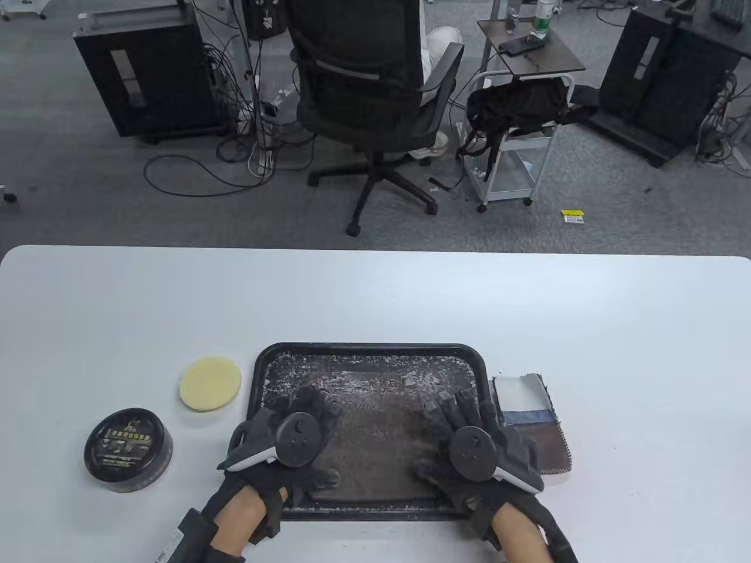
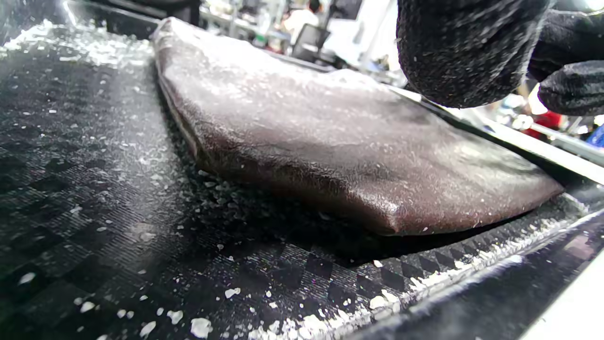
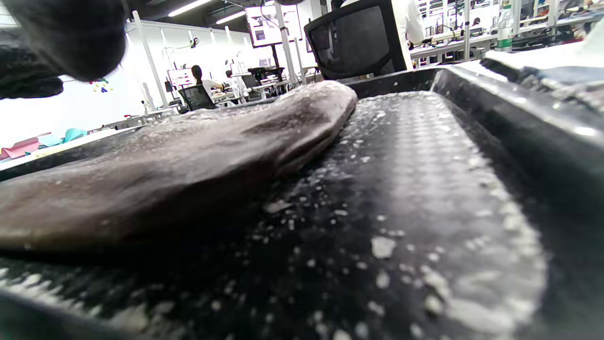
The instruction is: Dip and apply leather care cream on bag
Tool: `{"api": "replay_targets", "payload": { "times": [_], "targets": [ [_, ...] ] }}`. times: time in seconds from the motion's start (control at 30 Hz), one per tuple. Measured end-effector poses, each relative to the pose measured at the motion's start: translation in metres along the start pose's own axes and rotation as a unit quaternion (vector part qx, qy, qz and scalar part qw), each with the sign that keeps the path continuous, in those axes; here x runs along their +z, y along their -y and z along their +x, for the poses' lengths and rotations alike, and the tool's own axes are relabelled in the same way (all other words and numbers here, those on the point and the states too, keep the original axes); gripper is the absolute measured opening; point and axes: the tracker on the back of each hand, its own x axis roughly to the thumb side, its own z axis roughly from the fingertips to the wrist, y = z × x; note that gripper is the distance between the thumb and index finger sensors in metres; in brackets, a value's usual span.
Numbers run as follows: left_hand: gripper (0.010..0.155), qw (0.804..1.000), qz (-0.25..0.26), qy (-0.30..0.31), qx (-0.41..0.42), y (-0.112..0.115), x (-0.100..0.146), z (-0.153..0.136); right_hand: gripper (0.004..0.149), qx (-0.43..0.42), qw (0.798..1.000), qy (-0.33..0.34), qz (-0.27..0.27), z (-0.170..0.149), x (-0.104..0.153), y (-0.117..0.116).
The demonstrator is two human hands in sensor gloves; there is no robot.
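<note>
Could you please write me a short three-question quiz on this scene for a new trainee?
1. True or false: the cream tin has its lid off.
2. Where does the yellow sponge pad lie? A) in the tray B) on the table, left of the tray C) on the tin
3. What do the left hand and right hand rest on?

Key:
1. False; its lid is on.
2. B.
3. The brown leather bag, lying flat in the black tray.
</note>
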Motion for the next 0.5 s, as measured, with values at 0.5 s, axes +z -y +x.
{"api": "replay_targets", "payload": {
  "times": [0.5],
  "targets": [
    [0.099, 1.000, -0.010, -0.002, -0.009, 0.000, 0.000, -0.001, 0.089, 0.003, 1.000, -0.002, -0.009, -0.007, 0.001, 0.010]
  ]
}}
